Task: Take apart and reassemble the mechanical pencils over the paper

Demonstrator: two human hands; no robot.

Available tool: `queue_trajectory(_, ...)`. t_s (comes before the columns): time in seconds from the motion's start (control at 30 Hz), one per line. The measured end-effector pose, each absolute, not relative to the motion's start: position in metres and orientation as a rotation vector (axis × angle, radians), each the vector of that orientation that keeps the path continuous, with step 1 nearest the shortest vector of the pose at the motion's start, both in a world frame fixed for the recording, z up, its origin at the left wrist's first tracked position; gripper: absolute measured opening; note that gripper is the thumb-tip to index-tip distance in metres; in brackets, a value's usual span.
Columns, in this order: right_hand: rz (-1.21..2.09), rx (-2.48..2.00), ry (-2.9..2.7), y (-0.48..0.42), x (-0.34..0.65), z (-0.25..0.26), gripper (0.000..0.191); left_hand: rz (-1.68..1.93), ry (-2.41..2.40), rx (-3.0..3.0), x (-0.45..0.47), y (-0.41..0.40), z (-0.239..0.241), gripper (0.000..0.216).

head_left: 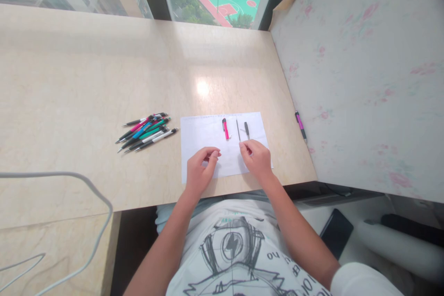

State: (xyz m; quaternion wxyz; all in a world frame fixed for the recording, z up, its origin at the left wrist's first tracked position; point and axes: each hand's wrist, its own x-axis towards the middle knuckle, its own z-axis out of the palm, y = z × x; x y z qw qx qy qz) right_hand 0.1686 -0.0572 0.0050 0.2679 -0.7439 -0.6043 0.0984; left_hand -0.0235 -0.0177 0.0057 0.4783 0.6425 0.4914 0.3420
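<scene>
My right hand is closed, its thumb and forefinger pinching the near end of a thin dark pen refill. To its left, my left hand is curled with thumb and fingers drawn together; whatever may be between them is too small to make out. Both hands rest over a white sheet of paper. Beyond them on the sheet lie a pink pen barrel with a black clip and a black pen grip with a pale tip. A tiny thin piece shows beside the grip.
A pile of several assembled pens, in mixed colours, lies left of the paper. One purple pen lies against the flowered wall at right. A grey cable loops over the left side of the desk. Windows stand behind.
</scene>
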Motion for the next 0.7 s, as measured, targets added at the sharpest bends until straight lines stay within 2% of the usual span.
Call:
queue_trajectory(0.1, 0.197, -2.023, -1.598, -0.073, 0.185, 0.0, 0.035, 0.786, 1.284, 1.832, -0.032, -0.016, 0.006, 0.021)
queue_trajectory(0.37, 0.127, -1.875, -1.668, -0.099, 0.184, -0.012, 0.018, 0.708, 1.243, 2.322, -0.044, -0.024, -0.001, 0.019)
queue_trajectory(0.7, 0.168, -1.913, -1.649, -0.098, 0.183, -0.024, 0.018, 0.632, 1.26, 2.429, -0.04, -0.028, -0.009, 0.02)
